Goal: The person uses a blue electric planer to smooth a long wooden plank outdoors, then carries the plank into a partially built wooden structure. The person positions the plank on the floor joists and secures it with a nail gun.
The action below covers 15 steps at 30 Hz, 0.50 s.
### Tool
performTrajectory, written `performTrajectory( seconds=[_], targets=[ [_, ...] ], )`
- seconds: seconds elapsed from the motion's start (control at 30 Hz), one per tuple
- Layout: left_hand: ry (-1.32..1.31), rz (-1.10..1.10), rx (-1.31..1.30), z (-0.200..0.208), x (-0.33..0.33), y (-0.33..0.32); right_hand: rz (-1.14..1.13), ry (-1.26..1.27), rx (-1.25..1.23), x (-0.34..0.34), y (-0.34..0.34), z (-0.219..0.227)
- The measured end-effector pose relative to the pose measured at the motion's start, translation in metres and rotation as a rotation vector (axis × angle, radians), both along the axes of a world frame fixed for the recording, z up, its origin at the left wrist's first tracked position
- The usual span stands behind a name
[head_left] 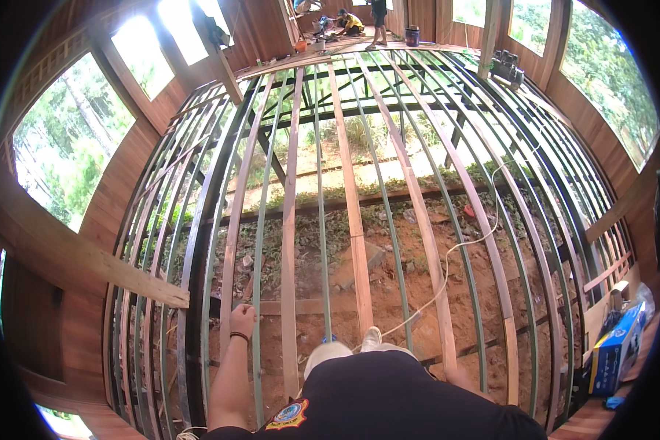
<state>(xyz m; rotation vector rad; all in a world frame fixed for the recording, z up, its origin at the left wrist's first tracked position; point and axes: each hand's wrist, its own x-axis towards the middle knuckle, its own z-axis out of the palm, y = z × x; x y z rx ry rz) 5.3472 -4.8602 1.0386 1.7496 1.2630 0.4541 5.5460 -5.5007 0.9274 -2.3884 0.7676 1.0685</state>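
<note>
Item: open floor frame of long pale timber joists (354, 220) and thin green-painted metal rails (320, 220), running away from the wearer over bare brown earth (403, 257).

Left hand (240, 320): reaching forward and gripping, fingers curled together, on the pale timber joist (231, 249) to the left of the central timber joist; a dark band is sitting on the wrist.

Right hand (458, 379): showing only partly beside the black shirt (389, 396), lying near a timber joist (440, 293) to the right of the central joist; whether its fingers are apart or together cannot be told.

White cord (458, 246): trailing across the frame to the right of the central joist, curving up toward the far rails.

White shoe (372, 338): resting just right of the central joist, close to the wearer's body.

Blue cardboard box (617, 350): lying well to the right of the central joist, on the plank edge by the reddish wooden wall (125, 183).

Loose pale plank (136, 282): lying crosswise, well left of the central joist, over the outer rails.

Other people (352, 23): working at the far end of the central joist, on a finished deck; details too small to tell.

Dark bucket (412, 35): standing at the far end, just right of the central joist's line.
</note>
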Motion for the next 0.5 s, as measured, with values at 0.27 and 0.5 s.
performTrajectory(
  seconds=[0.27,0.5],
  targets=[
    [0.602,0.136,0.149,-0.145,0.014,0.058,0.283,-0.624,0.391,0.232,0.210,0.048],
    [0.877,-0.072,-0.212,-0.237,0.064,0.077,0.373,-0.639,0.141,0.394,0.305,0.073]
  ],
)
